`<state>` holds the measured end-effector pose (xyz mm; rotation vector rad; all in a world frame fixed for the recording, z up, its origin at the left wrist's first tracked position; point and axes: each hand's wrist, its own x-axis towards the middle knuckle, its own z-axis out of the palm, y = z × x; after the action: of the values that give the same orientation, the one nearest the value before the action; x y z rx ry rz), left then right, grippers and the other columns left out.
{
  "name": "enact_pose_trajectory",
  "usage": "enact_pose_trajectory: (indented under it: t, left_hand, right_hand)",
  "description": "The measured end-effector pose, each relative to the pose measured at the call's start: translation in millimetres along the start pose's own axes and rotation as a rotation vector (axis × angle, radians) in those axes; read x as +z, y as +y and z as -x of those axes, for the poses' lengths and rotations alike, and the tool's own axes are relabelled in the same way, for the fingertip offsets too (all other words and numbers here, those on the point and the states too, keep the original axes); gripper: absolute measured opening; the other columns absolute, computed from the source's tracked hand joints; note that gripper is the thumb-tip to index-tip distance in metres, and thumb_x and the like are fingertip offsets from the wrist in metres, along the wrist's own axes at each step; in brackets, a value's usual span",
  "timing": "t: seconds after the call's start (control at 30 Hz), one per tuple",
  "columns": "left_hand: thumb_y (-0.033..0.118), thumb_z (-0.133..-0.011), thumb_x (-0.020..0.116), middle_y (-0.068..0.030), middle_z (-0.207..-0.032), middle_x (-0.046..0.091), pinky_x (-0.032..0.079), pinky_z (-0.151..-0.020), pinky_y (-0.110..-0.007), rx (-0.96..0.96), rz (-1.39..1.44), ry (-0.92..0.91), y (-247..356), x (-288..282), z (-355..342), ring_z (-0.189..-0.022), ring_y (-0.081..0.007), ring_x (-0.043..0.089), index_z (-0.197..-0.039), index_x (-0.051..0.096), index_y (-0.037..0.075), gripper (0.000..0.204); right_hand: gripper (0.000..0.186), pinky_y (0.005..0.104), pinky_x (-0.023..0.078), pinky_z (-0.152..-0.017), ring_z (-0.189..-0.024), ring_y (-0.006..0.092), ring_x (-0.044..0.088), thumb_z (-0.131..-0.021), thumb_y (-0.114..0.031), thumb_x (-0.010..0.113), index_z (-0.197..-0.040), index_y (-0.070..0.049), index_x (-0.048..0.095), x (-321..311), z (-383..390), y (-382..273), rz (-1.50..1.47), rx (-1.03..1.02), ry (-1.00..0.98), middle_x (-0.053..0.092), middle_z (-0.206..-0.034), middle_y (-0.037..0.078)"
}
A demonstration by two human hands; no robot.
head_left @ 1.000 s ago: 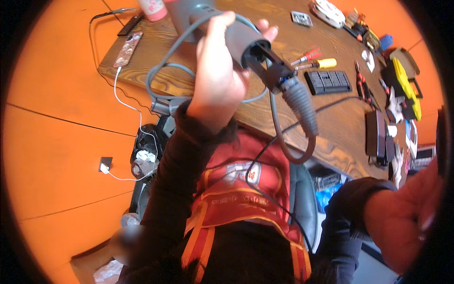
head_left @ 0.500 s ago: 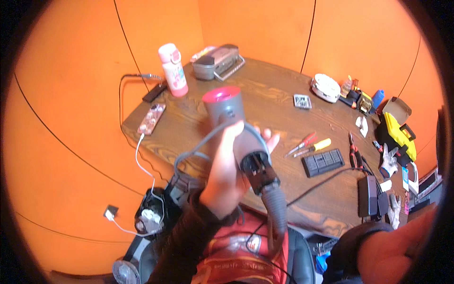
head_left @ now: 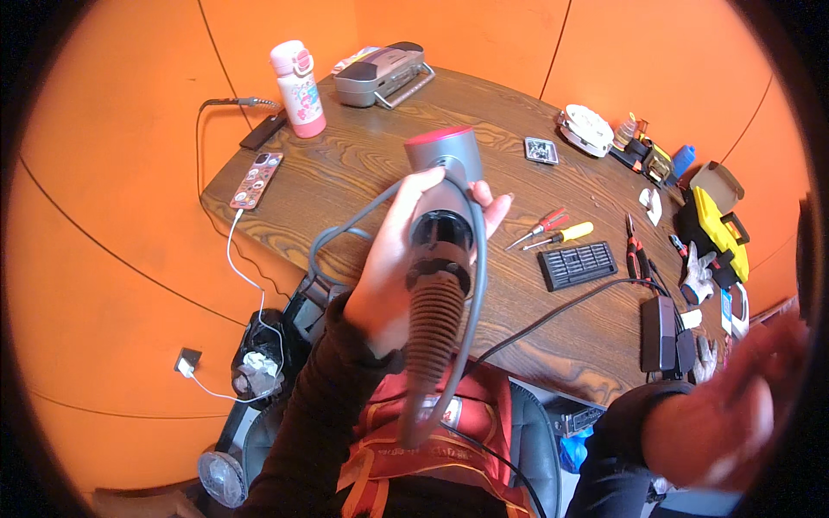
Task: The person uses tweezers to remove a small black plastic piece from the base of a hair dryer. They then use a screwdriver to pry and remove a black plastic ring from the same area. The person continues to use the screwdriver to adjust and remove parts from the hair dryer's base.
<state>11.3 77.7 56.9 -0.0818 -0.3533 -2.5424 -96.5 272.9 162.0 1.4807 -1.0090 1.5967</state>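
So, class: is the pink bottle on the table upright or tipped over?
Upright. The pink bottle stands on its base on the wooden table, lid uppermost.

Both arms w/ long dark sleeves. Left hand (head_left: pixel 406 259) & right hand (head_left: pixel 721 423) bare. Red top w/ orange stripes below the sleeves.

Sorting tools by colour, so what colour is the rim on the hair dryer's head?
Pinkish red, on the grey hair dryer in the left hand; head view.

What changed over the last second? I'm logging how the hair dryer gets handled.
The left hand kept its grip on the grey hair dryer, which now sits lower in view, over the wooden table. The right hand stayed empty at the lower right. The things on the table lie unmoved.
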Motion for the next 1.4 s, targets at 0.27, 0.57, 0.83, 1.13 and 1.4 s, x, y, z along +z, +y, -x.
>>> enact_pose_trajectory:
  t: [0.27, 0.57, 0.83, 1.13, 1.4]
  left_hand:
    - [0.004, -0.092, 0.047, -0.0136, -0.116, 0.045, 0.039, -0.104, -0.033, 0.203, -0.225, -0.097, 10.9, -39.6, -26.9, -0.116, -0.0259, 0.048, -0.118, 0.038, 0.003, 0.028]
    - [0.012, -0.087, 0.058, -0.0153, -0.092, 0.054, 0.04, -0.104, -0.038, 0.078, 0.373, 0.167, 21.2, -52.5, -77.0, -0.093, -0.0214, 0.057, -0.096, 0.045, -0.003, 0.022]
    - [0.009, -0.085, 0.06, -0.0168, -0.094, 0.051, 0.042, -0.103, -0.04, -0.047, 0.562, 0.164, 22.5, -63.8, -99.6, -0.091, -0.0236, 0.057, -0.101, 0.042, -0.004, 0.028]
    - [0.014, -0.086, 0.061, -0.0156, -0.093, 0.053, 0.044, -0.102, -0.035, -0.099, 0.516, 0.162, 19.2, -80.9, -118.3, -0.092, -0.0221, 0.057, -0.103, 0.042, -0.008, 0.034]
    - [0.009, -0.081, 0.066, -0.0098, -0.092, 0.05, 0.043, -0.102, -0.032, -0.276, 0.65, 0.069, 18.4, -89.9, -115.6, -0.092, -0.019, 0.057, -0.115, 0.029, -0.011, 0.053]
  right_hand:
    - [0.024, 0.0196, 0.041, -0.062, -0.068, 0.0076, 0.05, -0.084, 0.003, 0.059, -0.107, -0.002, 0.06, -6.7, 102.6, 103.2, 0.304, 0.66, -0.322, 0.054, -0.079, 0.001]
    - [0.026, 0.0251, 0.044, -0.063, -0.067, 0.014, 0.055, -0.081, 0.002, 0.06, -0.106, -0.004, 0.06, -30.3, 172.8, 127.9, 0.452, 0.664, -0.531, 0.055, -0.078, 0.007]
    - [0.024, 0.0254, 0.043, -0.062, -0.065, 0.0143, 0.053, -0.082, 0.001, 0.059, -0.105, -0.004, 0.06, -28.9, 184.7, 139.2, 0.429, 0.743, -0.546, 0.053, -0.075, 0.007]
    - [0.026, 0.0257, 0.044, -0.063, -0.065, 0.0152, 0.053, -0.081, 0.002, 0.06, -0.106, -0.004, 0.061, -29.6, 196.8, 143.7, 0.384, 0.877, -0.563, 0.053, -0.075, 0.006]
    - [0.027, 0.025, 0.044, -0.065, -0.067, 0.0142, 0.054, -0.08, 0.003, 0.06, -0.107, -0.003, 0.062, -23.3, 197.9, 135.8, 0.386, 0.932, -0.658, 0.054, -0.076, 0.006]
